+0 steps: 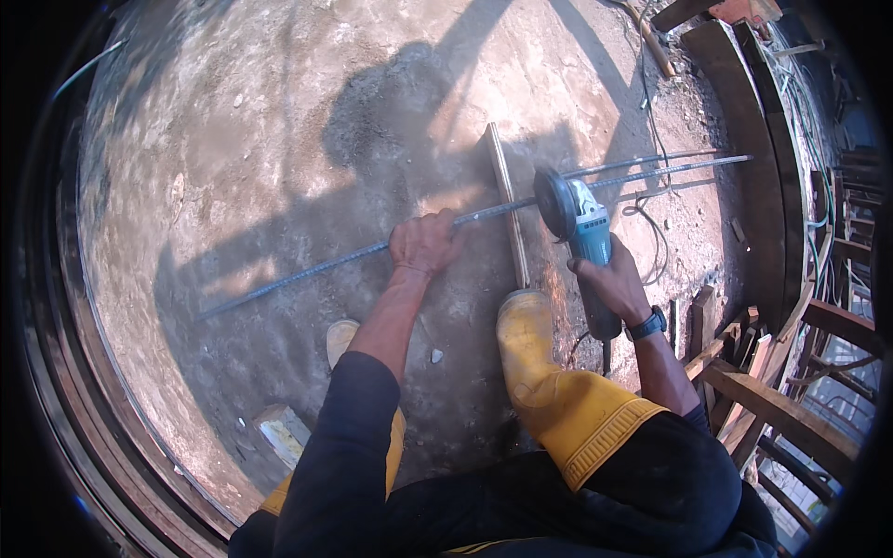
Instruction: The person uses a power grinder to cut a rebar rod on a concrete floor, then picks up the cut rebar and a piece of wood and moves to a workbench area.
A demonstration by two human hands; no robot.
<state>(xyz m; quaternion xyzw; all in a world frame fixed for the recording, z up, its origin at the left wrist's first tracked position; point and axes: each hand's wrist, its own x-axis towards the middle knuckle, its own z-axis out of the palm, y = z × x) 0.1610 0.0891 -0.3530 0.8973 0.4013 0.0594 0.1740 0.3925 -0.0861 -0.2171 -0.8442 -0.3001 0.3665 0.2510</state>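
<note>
My left hand (423, 244) is closed around a long ribbed steel rebar (321, 268), which runs from the lower left toward the upper right. The bar crosses over a narrow wooden strip (503, 177). In my right hand (616, 281) is a teal and black angle grinder (593, 240), gripped by its body. Its dark disc and guard (555, 205) stand at the bar, just right of the strip. Orange sparks (558, 290) streak down below the disc. The guard hides where disc and bar meet.
My yellow boot (527, 335) is at the near end of the strip. A second thin bar (651, 162) lies beyond the grinder. A dark cable (662, 244) loops on the dusty ground. Stacked timber (777, 405) and a curved dark beam (744, 121) line the right side.
</note>
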